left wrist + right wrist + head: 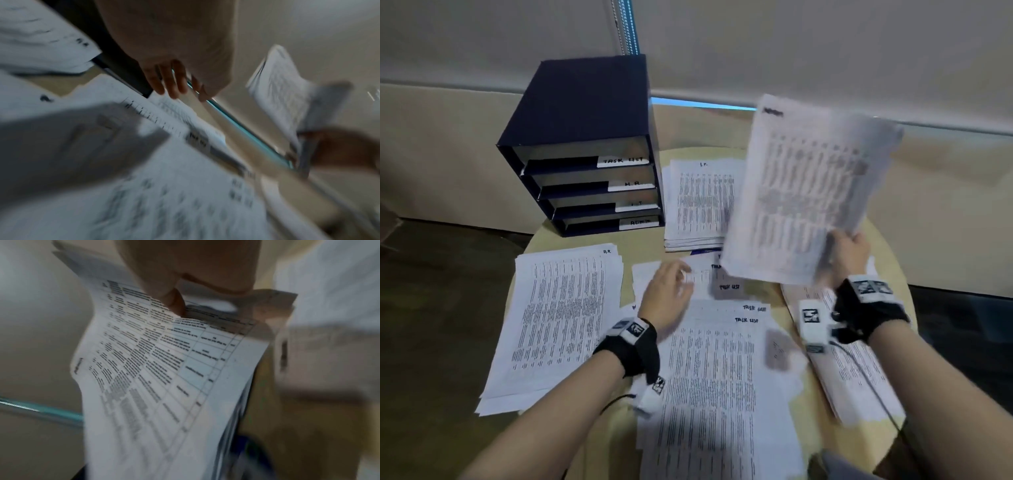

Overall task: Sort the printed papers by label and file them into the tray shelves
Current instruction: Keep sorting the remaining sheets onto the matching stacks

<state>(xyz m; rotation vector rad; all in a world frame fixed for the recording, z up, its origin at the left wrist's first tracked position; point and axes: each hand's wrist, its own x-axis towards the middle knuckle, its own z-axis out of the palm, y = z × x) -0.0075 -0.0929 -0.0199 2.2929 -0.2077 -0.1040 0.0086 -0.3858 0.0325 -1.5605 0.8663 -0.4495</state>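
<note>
Sorting step: my right hand point(849, 251) pinches lifted sheaf point(804, 192), label blurred, perhaps ADMIN; my left hand point(666, 294), fingers spread, over loose papers point(715, 377). Next: match shelf in tray point(589, 154).

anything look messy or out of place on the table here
Yes. The TASK LIST sheets in the middle lie fanned and skewed, not squared like the I.T. pile by the tray shelves. The right-edge pile overhangs the round table.

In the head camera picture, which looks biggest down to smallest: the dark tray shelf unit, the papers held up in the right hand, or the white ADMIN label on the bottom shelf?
1. Tray shelf unit and held papers: similar in apparent size; the papers sit nearer the camera, so I won't rank them.
2. ADMIN label: clearly smallest.
</note>
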